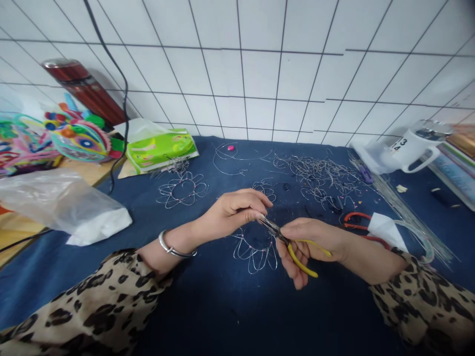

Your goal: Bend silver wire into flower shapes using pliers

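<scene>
White tiled wall [260,74] rises behind a table [208,301] spread with dark blue cloth. Near the middle, the right hand [311,237] has its grip wrapped round yellow-handled pliers [277,232], whose long axis slants from about four o'clock at the handles to ten o'clock at the nose. The left hand [237,210] is nearer that nose — its thumb and fingertips are pinched together right at the tip, though what they hold is too fine to tell. Below them, the petalled wire piece [256,248] lies at about six o'clock from the left hand's pinch and nine o'clock from the right hand; it is ring-like, with no clear long axis, its visible loops fanning toward six o'clock — whether table or fingers bear it cannot be told.
</scene>
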`<state>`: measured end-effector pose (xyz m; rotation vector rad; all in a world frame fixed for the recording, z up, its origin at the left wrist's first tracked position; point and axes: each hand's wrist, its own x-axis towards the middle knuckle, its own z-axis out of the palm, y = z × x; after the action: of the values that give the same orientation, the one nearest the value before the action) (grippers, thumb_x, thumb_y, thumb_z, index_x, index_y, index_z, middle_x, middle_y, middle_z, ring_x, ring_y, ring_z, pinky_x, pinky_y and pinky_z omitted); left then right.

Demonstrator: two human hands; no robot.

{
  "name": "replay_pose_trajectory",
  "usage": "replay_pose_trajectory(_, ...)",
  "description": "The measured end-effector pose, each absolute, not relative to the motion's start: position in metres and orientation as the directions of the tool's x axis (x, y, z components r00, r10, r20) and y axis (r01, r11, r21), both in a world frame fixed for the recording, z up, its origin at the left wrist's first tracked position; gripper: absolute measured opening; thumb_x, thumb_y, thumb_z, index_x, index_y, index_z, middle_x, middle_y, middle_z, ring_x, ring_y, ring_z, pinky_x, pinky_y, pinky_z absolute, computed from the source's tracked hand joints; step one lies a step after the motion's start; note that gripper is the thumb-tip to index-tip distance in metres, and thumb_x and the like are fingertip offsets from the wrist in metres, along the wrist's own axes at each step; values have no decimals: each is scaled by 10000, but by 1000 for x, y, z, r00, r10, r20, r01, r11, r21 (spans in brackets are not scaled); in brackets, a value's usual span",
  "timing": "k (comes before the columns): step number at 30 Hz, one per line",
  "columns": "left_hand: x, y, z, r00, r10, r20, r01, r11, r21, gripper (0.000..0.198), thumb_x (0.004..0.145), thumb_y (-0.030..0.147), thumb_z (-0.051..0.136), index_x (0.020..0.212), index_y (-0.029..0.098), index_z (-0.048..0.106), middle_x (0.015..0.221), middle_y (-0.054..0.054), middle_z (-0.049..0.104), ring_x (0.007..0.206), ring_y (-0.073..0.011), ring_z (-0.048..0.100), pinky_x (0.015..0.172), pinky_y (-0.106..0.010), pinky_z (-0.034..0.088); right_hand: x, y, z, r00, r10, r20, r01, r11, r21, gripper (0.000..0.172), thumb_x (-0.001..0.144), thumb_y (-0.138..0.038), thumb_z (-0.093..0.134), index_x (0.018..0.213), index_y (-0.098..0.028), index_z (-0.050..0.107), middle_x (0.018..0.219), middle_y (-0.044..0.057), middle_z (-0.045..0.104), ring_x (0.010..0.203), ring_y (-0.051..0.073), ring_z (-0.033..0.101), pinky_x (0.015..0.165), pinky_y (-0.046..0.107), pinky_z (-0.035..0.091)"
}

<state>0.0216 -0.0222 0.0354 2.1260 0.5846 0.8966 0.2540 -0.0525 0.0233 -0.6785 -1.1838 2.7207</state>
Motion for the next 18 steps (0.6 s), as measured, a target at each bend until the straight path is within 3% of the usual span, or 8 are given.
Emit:
replay_pose_trajectory(12,22,-23,36,663,620,419,62,-604,794,90,856,168,544,879,151,630,989,-88,633,821,-128,617,683,-247,532,253,-53,17,-936,211,-283,40,-733,-679,394,932,-341,277,822,-84,556,656,98,657,572,192,672,464,253,511)
replay_pose_trajectory(18,22,-24,37,663,593,457,52,-646,762,95,843,123,551,879,147,636,963,-86,639,887,-140,615,767,-271,518,252,-55,10,-950,211,-232,-2,-743,-669,389,919,-375,311,824,-86,553,645,89,655,514,168,647,449,243,502)
